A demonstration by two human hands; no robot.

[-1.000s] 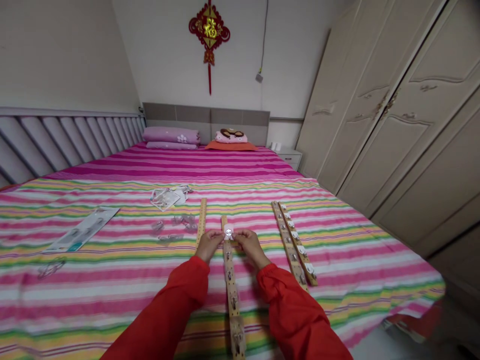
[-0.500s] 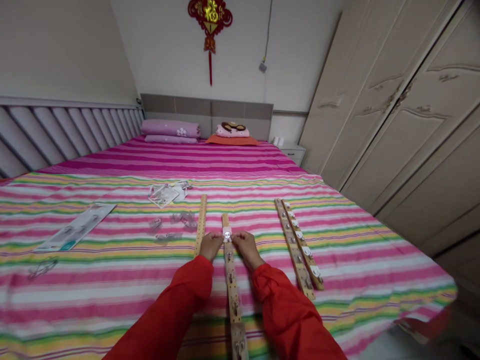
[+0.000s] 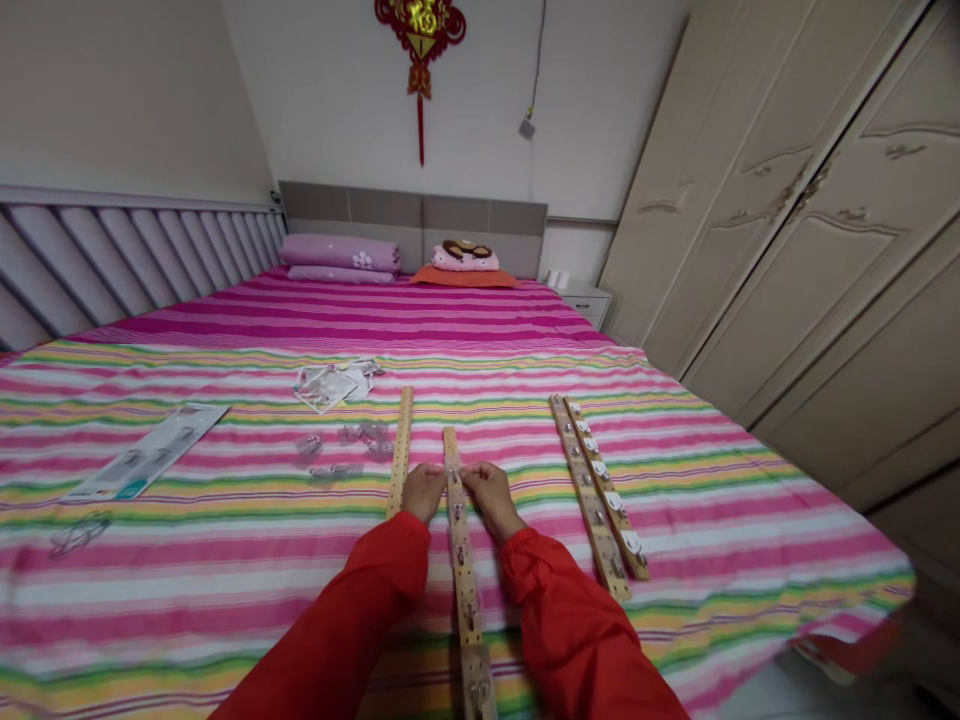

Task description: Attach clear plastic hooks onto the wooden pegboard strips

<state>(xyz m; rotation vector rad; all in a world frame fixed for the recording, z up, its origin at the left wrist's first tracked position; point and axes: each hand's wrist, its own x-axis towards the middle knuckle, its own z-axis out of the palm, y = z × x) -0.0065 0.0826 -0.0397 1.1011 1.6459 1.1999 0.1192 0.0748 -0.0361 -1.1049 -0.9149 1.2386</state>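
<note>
A wooden strip with holes (image 3: 465, 580) lies lengthwise before me, bearing several metal hooks on clear backings. Near its far end, a clear adhesive hook (image 3: 453, 472) is pinched at its two sides between my left hand (image 3: 424, 492) and my right hand (image 3: 491, 494). The hook is small and partly covered by my fingertips; it lies against the strip's top face. Just left of my left hand rests a bare wooden strip with holes (image 3: 403, 430). Both forearms are in red sleeves.
Two more strips with hooks (image 3: 585, 480) lie to the right. Loose clear hooks (image 3: 367, 436), packaging (image 3: 330, 385), a long hook card (image 3: 154, 455) and a wire-like bundle (image 3: 81, 535) lie left on the striped bedsheet (image 3: 247, 600). A wardrobe (image 3: 810, 300) stands at right.
The hook piece, raised with its bright face showing half a second ago, now lies lower against the strip. Both hands stay at almost the same place, fingertips slightly closer to the strip.
</note>
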